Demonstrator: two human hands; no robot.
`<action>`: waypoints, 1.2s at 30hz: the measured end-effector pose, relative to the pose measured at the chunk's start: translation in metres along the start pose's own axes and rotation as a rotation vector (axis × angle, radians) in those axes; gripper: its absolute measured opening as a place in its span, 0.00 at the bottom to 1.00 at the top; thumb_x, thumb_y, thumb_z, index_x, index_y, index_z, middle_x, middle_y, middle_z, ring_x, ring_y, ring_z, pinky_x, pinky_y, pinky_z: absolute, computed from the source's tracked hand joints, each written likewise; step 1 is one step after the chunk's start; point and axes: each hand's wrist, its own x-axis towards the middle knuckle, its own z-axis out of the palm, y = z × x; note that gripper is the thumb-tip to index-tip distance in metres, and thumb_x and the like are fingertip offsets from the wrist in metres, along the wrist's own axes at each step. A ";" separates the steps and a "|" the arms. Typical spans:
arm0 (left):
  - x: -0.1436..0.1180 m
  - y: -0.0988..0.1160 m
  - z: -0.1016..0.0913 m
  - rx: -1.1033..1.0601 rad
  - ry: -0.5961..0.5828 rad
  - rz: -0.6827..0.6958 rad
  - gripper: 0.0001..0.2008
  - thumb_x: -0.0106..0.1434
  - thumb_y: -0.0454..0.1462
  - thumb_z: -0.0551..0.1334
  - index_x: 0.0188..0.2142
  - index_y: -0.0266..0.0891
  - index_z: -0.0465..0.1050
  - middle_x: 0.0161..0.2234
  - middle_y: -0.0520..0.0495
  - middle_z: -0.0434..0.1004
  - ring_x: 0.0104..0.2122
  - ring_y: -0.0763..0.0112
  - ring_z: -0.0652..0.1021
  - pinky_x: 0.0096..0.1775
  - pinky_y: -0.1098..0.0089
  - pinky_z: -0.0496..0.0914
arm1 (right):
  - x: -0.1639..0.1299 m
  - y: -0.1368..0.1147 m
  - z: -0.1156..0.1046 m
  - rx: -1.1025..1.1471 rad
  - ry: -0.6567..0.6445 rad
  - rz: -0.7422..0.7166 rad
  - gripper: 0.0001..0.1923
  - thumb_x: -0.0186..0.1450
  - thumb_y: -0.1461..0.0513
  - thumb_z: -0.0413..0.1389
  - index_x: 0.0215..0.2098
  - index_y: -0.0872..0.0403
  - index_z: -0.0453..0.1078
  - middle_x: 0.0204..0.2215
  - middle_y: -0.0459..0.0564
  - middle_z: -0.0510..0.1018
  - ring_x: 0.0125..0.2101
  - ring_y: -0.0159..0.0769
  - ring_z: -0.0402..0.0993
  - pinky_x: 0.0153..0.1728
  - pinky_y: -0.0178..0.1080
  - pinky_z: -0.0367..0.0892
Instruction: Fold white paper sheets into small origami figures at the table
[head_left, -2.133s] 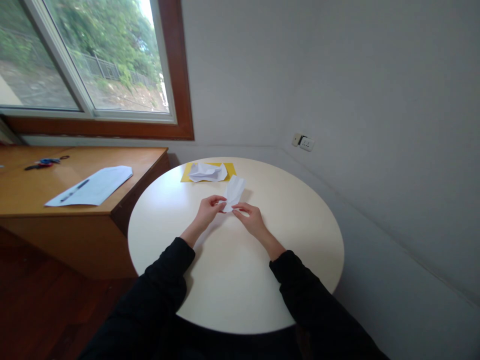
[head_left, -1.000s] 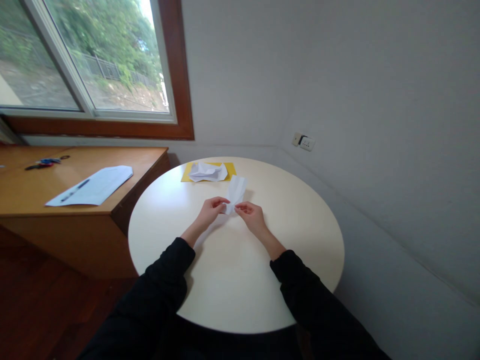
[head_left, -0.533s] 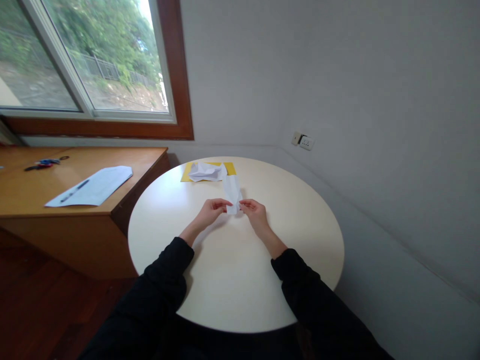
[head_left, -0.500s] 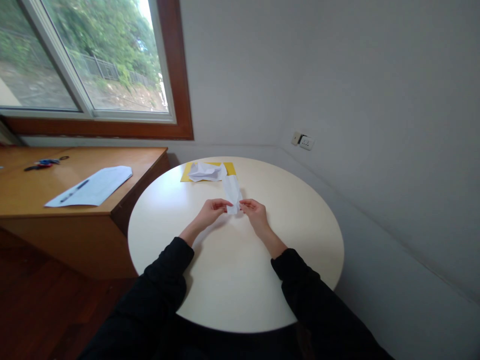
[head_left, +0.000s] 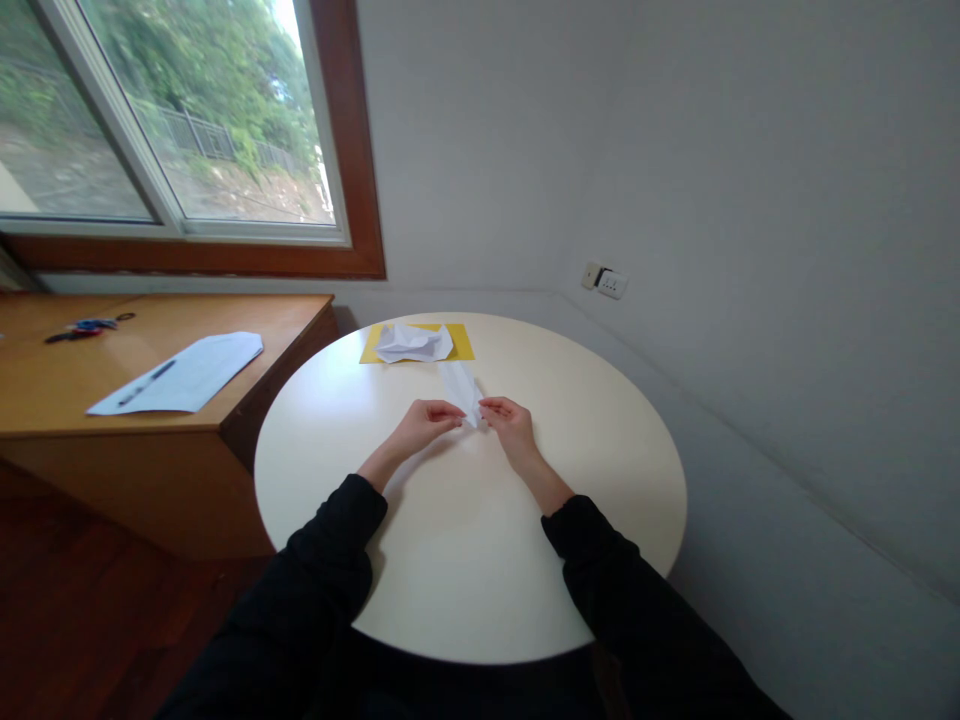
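Your left hand (head_left: 427, 425) and right hand (head_left: 512, 425) pinch the white paper (head_left: 459, 388) by its near end, fingers narrow; its long axis runs beyond them, leaning left, both hands equally near.

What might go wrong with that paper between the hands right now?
Tearing: the white paper is pinched near its close end by the left hand and right hand; uneven pulling might rip it.

Bumping: its far end points toward the crumpled paper on the yellow sheet, so pushing forward could nudge that.
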 end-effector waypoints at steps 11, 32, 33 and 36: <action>0.004 -0.008 0.004 -0.032 0.032 0.012 0.09 0.48 0.39 0.64 0.25 0.34 0.70 0.23 0.49 0.73 0.25 0.72 0.74 0.31 0.71 0.67 | -0.001 0.000 0.002 0.031 -0.056 -0.012 0.10 0.46 0.58 0.60 0.26 0.55 0.71 0.22 0.48 0.76 0.25 0.35 0.73 0.30 0.38 0.68; 0.004 -0.008 0.007 -0.025 0.105 0.019 0.07 0.48 0.36 0.62 0.28 0.35 0.71 0.19 0.53 0.70 0.22 0.74 0.73 0.27 0.73 0.66 | -0.002 0.001 0.003 0.007 -0.098 -0.018 0.14 0.47 0.54 0.61 0.27 0.56 0.71 0.20 0.46 0.75 0.20 0.33 0.72 0.25 0.37 0.67; 0.004 -0.008 0.006 -0.024 0.108 0.015 0.07 0.48 0.36 0.62 0.29 0.35 0.71 0.19 0.52 0.71 0.23 0.73 0.74 0.28 0.73 0.66 | -0.002 0.001 0.003 0.007 -0.100 -0.020 0.14 0.47 0.54 0.61 0.27 0.56 0.71 0.20 0.47 0.75 0.20 0.33 0.72 0.25 0.37 0.67; 0.004 -0.007 0.006 -0.038 0.120 0.006 0.07 0.48 0.36 0.61 0.28 0.34 0.72 0.20 0.50 0.72 0.24 0.72 0.74 0.29 0.72 0.67 | -0.002 0.000 0.002 0.005 -0.109 -0.029 0.14 0.47 0.55 0.60 0.28 0.56 0.71 0.22 0.48 0.76 0.22 0.34 0.72 0.26 0.37 0.68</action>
